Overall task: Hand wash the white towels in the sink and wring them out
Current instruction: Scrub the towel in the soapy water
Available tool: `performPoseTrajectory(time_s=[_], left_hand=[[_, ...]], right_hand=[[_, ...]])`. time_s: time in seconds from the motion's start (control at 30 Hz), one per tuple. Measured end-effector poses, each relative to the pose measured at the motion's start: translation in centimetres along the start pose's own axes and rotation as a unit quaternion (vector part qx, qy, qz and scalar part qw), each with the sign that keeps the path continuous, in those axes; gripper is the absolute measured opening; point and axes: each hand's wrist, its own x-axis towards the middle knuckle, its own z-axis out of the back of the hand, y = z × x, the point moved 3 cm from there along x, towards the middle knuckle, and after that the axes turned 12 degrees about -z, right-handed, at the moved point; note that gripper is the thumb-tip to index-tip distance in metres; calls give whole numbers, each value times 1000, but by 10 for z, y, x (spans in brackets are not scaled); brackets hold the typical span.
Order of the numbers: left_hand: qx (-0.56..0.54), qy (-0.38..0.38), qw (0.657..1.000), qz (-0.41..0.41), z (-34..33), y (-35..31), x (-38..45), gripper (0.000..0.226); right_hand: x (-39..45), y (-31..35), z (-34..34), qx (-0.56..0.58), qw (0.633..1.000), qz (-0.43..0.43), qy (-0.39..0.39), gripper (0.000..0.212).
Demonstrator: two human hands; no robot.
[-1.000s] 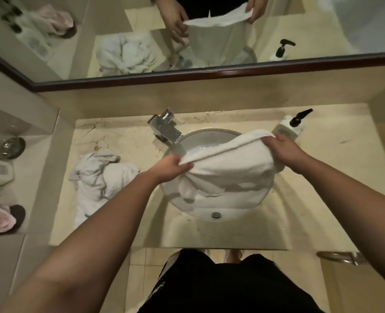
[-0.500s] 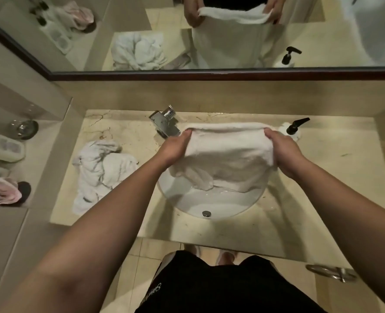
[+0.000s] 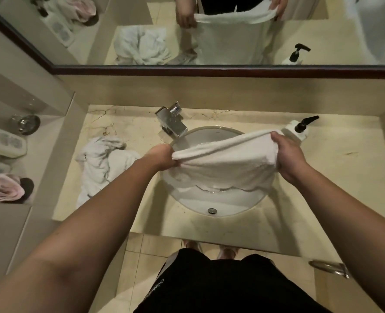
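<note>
A white towel hangs spread over the round white sink, its lower edge drooping into the basin. My left hand grips the towel's left top corner above the sink's left rim. My right hand grips the right top corner, near the sink's right rim. The towel's top edge slopes up toward the right. More crumpled white towels lie on the counter to the left of the sink.
A chrome faucet stands behind the sink at its left. A white soap pump bottle sits at the back right, just behind my right hand. A side shelf on the left carries a pink cloth and small items. A mirror spans the wall.
The towel's left corner has dropped with my left hand, so the top edge now slopes. The lower edge hangs deeper in the basin. The view has shifted slightly.
</note>
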Motion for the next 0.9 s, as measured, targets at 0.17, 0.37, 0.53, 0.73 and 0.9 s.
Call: performPoseTrajectory(time_s=[0.17, 0.37, 0.53, 0.73, 0.9], left_hand=[[-288, -115, 945, 105, -1, 16, -6, 29], [-671, -115, 726, 99, -8, -10, -12, 37], [-715, -102, 690, 50, -3, -26, -12, 59], [-719, -166, 674, 28, 6, -46, -11, 61], [-705, -146, 693, 40, 7, -58, -8, 74]], right_hand=[[-10, -10, -28, -85, 996, -3, 2, 27], [-21, -18, -50, -118, 992, -40, -15, 52], [-22, -16, -55, -125, 992, -8, -33, 77], [-17, -15, -56, -90, 994, -5, -61, 98], [-38, 4, -76, 32, 995, 28, -85, 52]])
